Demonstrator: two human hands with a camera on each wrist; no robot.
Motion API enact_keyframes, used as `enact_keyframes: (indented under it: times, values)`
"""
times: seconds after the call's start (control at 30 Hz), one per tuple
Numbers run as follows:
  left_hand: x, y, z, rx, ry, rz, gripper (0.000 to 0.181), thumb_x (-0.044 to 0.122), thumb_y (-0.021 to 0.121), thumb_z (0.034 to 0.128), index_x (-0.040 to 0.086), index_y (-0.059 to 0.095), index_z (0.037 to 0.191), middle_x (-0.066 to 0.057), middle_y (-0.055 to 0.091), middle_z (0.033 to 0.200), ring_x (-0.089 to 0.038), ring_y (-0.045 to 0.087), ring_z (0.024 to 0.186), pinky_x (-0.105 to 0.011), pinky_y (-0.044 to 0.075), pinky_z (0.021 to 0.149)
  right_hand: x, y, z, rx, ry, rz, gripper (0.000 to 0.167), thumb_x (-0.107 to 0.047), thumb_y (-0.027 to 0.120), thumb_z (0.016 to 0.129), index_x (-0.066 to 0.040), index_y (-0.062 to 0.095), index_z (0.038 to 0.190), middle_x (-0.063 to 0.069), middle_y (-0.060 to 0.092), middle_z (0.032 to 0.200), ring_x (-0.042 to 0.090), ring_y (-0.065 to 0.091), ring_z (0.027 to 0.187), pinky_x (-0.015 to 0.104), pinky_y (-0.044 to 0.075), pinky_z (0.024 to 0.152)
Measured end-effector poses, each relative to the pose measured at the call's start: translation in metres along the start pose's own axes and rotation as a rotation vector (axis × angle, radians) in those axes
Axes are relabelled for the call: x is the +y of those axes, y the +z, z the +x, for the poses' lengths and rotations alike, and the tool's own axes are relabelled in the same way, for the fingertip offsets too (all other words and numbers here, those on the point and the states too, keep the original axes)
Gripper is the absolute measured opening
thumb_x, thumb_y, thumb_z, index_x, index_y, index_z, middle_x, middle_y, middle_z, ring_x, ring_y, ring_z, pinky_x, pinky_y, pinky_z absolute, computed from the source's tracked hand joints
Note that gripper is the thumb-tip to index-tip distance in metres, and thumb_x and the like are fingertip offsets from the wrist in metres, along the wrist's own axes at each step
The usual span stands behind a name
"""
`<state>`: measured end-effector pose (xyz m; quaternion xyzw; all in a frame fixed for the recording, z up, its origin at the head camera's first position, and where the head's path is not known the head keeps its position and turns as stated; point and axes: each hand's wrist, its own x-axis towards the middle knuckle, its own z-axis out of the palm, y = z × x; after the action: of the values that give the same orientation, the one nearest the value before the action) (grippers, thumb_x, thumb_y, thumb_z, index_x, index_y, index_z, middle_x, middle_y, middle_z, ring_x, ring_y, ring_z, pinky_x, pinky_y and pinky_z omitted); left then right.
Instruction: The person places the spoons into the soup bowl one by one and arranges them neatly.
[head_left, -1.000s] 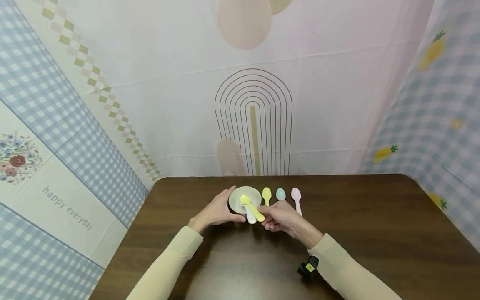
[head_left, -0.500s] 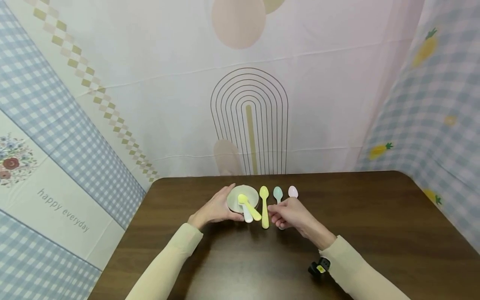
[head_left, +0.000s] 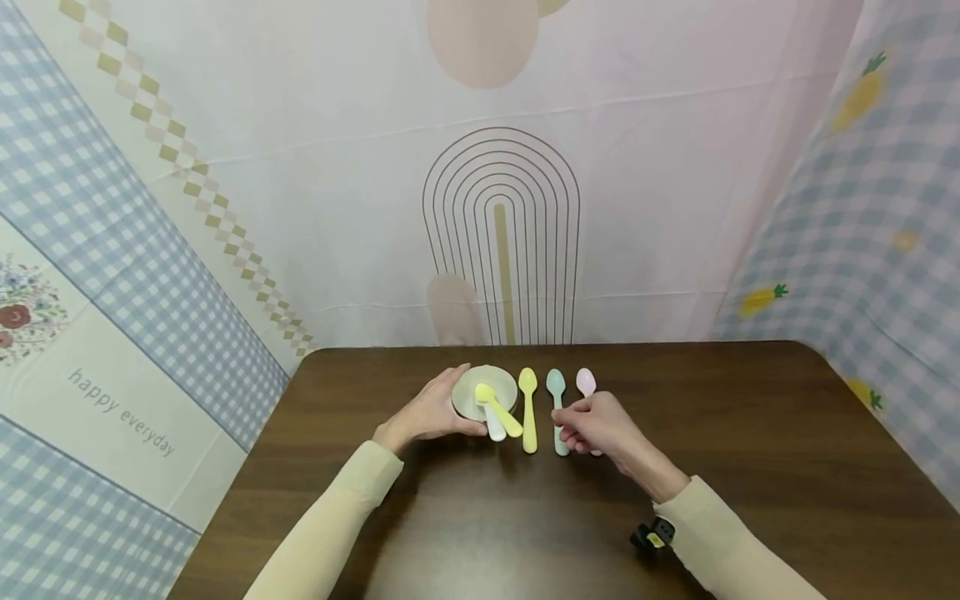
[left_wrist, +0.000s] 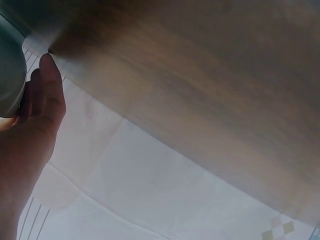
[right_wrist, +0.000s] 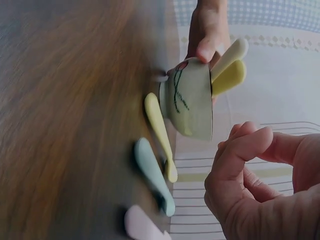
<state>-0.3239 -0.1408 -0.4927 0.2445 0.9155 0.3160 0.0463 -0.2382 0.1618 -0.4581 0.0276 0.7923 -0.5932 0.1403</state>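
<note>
My left hand [head_left: 433, 410] grips the side of a pale green bowl [head_left: 467, 388], thumb at its near side; the left wrist view catches only that hand [left_wrist: 37, 125] at the bowl's edge [left_wrist: 11, 70]. A white spoon [head_left: 495, 429] and a yellow spoon [head_left: 507, 420] lean in the bowl, handles over the rim. To its right lie a yellow spoon [head_left: 528, 417], a teal spoon [head_left: 556, 385] and a pink spoon [head_left: 586, 382]. Above the teal and pink handles is my right hand [head_left: 602, 427], partly hiding them. Its fingers curl toward the thumb, holding nothing [right_wrist: 260, 185].
The brown wooden table [head_left: 465, 517] ends behind the bowl and spoons at a patterned pale cloth [head_left: 360, 250]. Checked blue-and-white cloth [head_left: 885, 283] hangs at the right, and more of it at the left. A dark device [head_left: 653, 535] is at my right wrist.
My right hand has moved right, from beside the bowl to the teal and pink spoons, uncovering the loose yellow spoon's handle and then the teal one's. My left hand still grips the bowl.
</note>
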Motion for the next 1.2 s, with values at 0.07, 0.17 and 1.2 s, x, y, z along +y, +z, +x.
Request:
enact_keyframes:
  times: [0.07,0.17,1.2]
  values:
    - [0.0,0.0,0.0,0.001,-0.002,-0.001,0.12,0.039,0.101,0.0722,-0.004,0.038,0.165,-0.023,0.055,0.161,-0.039,0.054,0.148,-0.056,0.045,0.124,0.002,-0.003,-0.001,0.011,0.007,-0.019,0.026,-0.017,0.071,0.104,0.009,0.074,0.102,-0.001,0.067,0.068,0.005,0.058,0.058,0.017,0.049,0.054]
    - [-0.001,0.0,0.001,0.002,-0.002,-0.004,0.119,0.039,0.101,0.0724,-0.004,0.039,0.165,-0.023,0.056,0.16,-0.038,0.055,0.147,-0.056,0.046,0.123,0.005,-0.006,-0.001,0.016,0.014,-0.039,0.025,-0.016,0.07,0.104,0.01,0.074,0.103,0.0,0.067,0.07,0.006,0.057,0.059,0.019,0.049,0.055]
    - [-0.058,0.025,0.019,0.076,0.089,0.063,0.129,0.072,0.095,0.0671,0.007,0.042,0.165,-0.018,0.059,0.158,-0.037,0.06,0.141,-0.051,0.051,0.115,0.023,-0.027,-0.007,0.185,-0.035,-0.297,0.022,-0.019,0.081,0.095,0.002,0.08,0.098,0.002,0.073,0.074,0.011,0.063,0.067,0.028,0.053,0.062]
